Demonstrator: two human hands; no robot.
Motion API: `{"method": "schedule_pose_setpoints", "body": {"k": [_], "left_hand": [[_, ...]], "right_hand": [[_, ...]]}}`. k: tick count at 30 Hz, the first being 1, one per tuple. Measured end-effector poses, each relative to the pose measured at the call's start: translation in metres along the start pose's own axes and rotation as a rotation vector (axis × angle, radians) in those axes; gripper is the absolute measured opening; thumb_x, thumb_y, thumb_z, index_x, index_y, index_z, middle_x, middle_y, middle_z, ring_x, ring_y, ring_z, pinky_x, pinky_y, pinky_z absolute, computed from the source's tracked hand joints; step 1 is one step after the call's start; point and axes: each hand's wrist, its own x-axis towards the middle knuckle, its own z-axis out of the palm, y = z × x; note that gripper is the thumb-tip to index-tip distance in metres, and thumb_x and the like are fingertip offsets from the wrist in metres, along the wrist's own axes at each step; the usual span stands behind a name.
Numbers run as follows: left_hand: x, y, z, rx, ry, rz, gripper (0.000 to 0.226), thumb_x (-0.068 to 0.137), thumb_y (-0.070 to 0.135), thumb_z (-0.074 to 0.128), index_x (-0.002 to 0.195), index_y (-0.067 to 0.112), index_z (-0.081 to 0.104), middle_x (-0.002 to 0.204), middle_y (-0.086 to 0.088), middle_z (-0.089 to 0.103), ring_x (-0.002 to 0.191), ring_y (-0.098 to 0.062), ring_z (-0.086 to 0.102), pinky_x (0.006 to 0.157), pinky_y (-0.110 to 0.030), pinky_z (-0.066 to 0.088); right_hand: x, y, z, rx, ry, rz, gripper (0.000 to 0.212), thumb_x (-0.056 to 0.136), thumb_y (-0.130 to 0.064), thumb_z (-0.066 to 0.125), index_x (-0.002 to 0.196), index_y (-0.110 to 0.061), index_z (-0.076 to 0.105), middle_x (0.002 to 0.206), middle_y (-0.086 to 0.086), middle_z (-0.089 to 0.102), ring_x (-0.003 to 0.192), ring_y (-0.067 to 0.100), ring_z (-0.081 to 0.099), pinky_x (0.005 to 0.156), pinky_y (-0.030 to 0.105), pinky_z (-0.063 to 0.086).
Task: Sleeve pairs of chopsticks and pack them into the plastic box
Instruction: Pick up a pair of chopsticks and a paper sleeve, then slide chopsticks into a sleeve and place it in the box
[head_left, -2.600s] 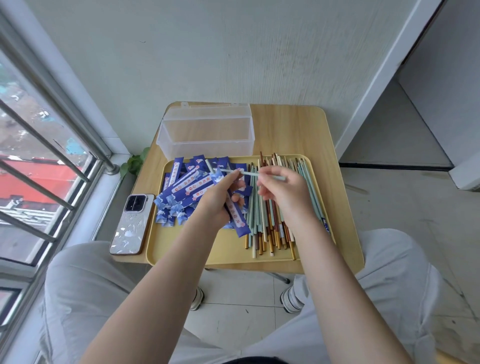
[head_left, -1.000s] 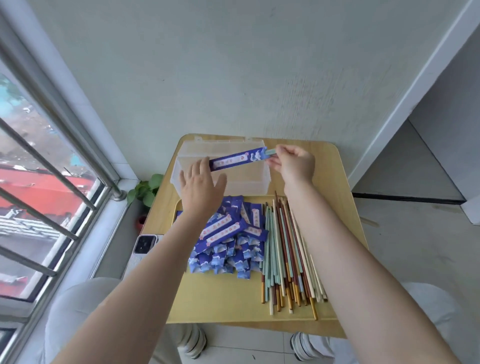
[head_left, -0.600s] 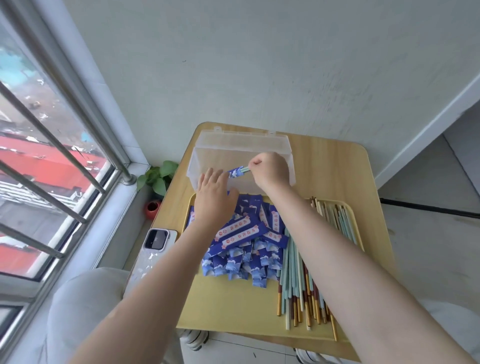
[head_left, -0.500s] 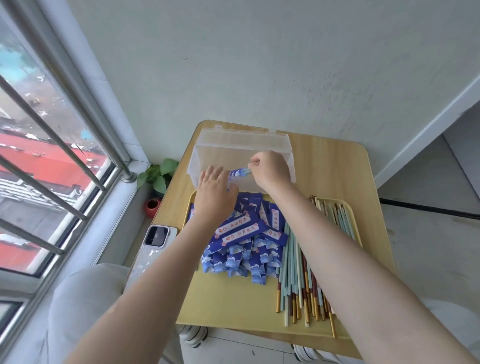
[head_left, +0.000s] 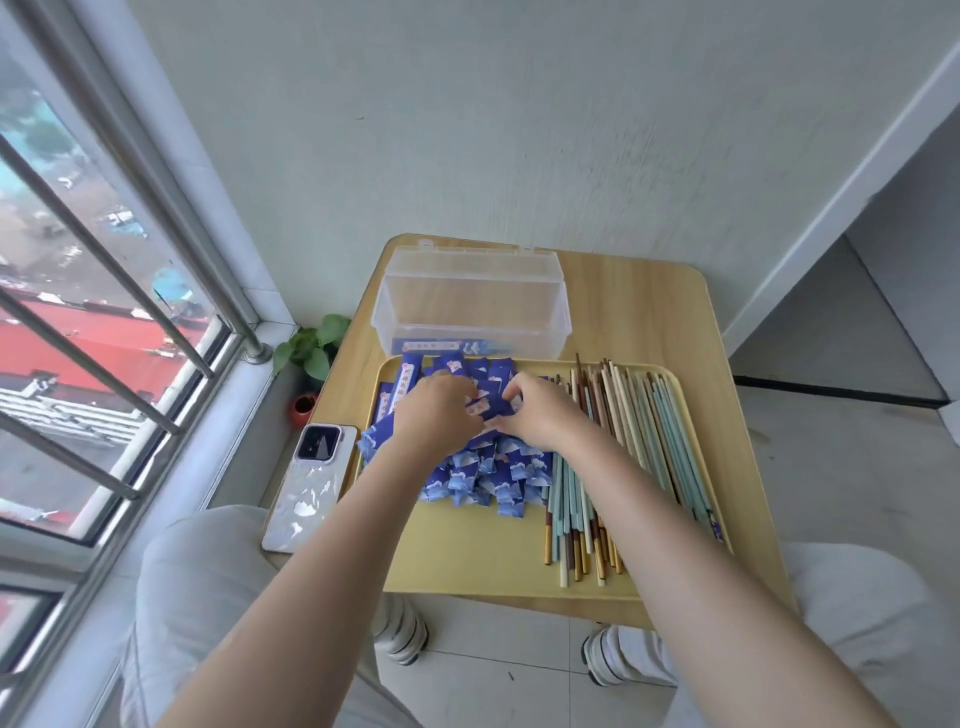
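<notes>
both hands, left (head_left: 434, 415) and right (head_left: 540, 415), pinch at one blue sleeve (head_left: 485, 408) atop the sleeve pile (head_left: 483, 467) on the tray (head_left: 467, 551). risk: lifting two stuck sleeves, or scattering the pile. one sleeved pair (head_left: 449, 345) lies in the plastic box (head_left: 470, 296) beyond the tray, long axis left-right, tips pointing right.

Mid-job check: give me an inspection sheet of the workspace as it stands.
Surface: wooden table bearing a yellow tray.
Job's things: clear plastic box, lid open, one sleeved pair inside; blue sleeves piled on the tray's left; loose chopsticks on its right.
Clutter: phone at the table's left edge.
Hands: left hand and right hand both on the sleeve pile, pinching one sleeve between them.
Cables: nothing seen.
Surroundings: barred window to the left, potted plant on the floor, wall behind.
</notes>
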Motion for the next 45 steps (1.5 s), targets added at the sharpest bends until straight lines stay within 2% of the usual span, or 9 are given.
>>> {"method": "schedule_pose_setpoints", "body": {"k": [13,18,21,24,29,32,34,38,45], "left_hand": [[-0.001,0.013,-0.025,-0.117,0.053,-0.070,0.021,0.094,0.035,0.067,0.102,0.015,0.069,0.103,-0.001,0.071,0.090,-0.021,0.063,0.069,-0.030,0.048],[-0.007,0.032,-0.068,-0.684,0.232,-0.096,0.012,0.096,0.020,0.065,0.107,0.015,0.066,0.091,0.000,0.069,0.066,-0.009,0.059,0.048,-0.010,0.044],[-0.015,0.033,-0.068,-1.188,0.182,-0.159,0.021,0.097,0.008,0.062,0.117,0.004,0.067,0.097,-0.014,0.072,0.077,-0.022,0.068,0.065,-0.028,0.058],[-0.027,0.031,-0.052,-1.365,0.178,-0.295,0.002,0.096,0.004,0.062,0.096,0.005,0.064,0.083,-0.010,0.066,0.071,-0.020,0.066,0.069,-0.030,0.059],[-0.038,0.030,-0.026,-1.622,0.178,-0.487,0.024,0.097,-0.001,0.058,0.078,0.011,0.049,0.080,-0.010,0.066,0.071,-0.020,0.069,0.058,-0.024,0.057],[-0.040,0.040,-0.016,-1.658,0.160,-0.561,0.009,0.095,-0.003,0.060,0.094,0.004,0.055,0.090,-0.016,0.067,0.076,-0.023,0.070,0.065,-0.028,0.062],[-0.041,0.046,-0.012,-1.511,0.193,-0.586,0.034,0.090,-0.003,0.064,0.122,0.003,0.052,0.104,-0.016,0.064,0.079,-0.022,0.068,0.078,-0.035,0.063],[-0.045,0.054,-0.010,-1.411,0.176,-0.460,0.060,0.092,0.010,0.068,0.146,0.010,0.041,0.126,-0.014,0.062,0.103,-0.023,0.068,0.090,-0.039,0.059],[-0.052,0.075,-0.004,-1.732,-0.122,-0.090,0.033,0.095,0.026,0.061,0.120,0.005,0.064,0.120,-0.012,0.069,0.103,-0.023,0.067,0.085,-0.030,0.057]], "right_hand": [[-0.025,0.023,0.007,0.387,0.373,0.008,0.025,0.098,-0.010,0.054,0.122,-0.014,0.058,0.112,0.003,0.056,0.091,0.016,0.055,0.060,0.018,0.036],[-0.048,0.013,-0.003,0.638,0.365,-0.052,0.017,0.102,-0.022,0.052,0.113,-0.016,0.064,0.102,-0.006,0.064,0.093,0.011,0.061,0.071,0.022,0.045],[-0.060,0.002,-0.003,0.875,0.150,-0.088,0.013,0.105,-0.027,0.051,0.106,-0.019,0.062,0.101,0.004,0.069,0.079,0.010,0.069,0.067,0.027,0.053],[-0.066,0.005,0.002,1.018,0.127,-0.080,0.010,0.103,-0.017,0.056,0.110,-0.012,0.061,0.101,0.022,0.066,0.064,0.018,0.069,0.057,0.028,0.055],[-0.073,0.023,0.000,1.131,0.123,-0.080,0.013,0.098,-0.015,0.064,0.110,-0.010,0.061,0.092,0.015,0.069,0.066,0.024,0.069,0.060,0.031,0.056],[-0.077,0.030,-0.002,1.049,0.183,-0.073,0.015,0.096,-0.005,0.064,0.111,-0.006,0.062,0.092,0.014,0.070,0.065,0.021,0.069,0.061,0.029,0.057],[-0.080,0.039,-0.005,1.014,0.279,-0.034,0.014,0.096,-0.003,0.062,0.109,-0.006,0.064,0.088,0.011,0.071,0.061,0.016,0.067,0.058,0.027,0.055],[-0.087,0.052,-0.015,1.164,0.340,-0.032,0.012,0.098,-0.003,0.058,0.110,-0.006,0.062,0.090,0.010,0.072,0.062,0.016,0.067,0.061,0.028,0.056],[-0.092,0.057,-0.005,1.632,0.025,0.010,0.013,0.099,-0.003,0.056,0.110,-0.003,0.063,0.080,0.011,0.066,0.064,0.018,0.063,0.058,0.025,0.054]]}}
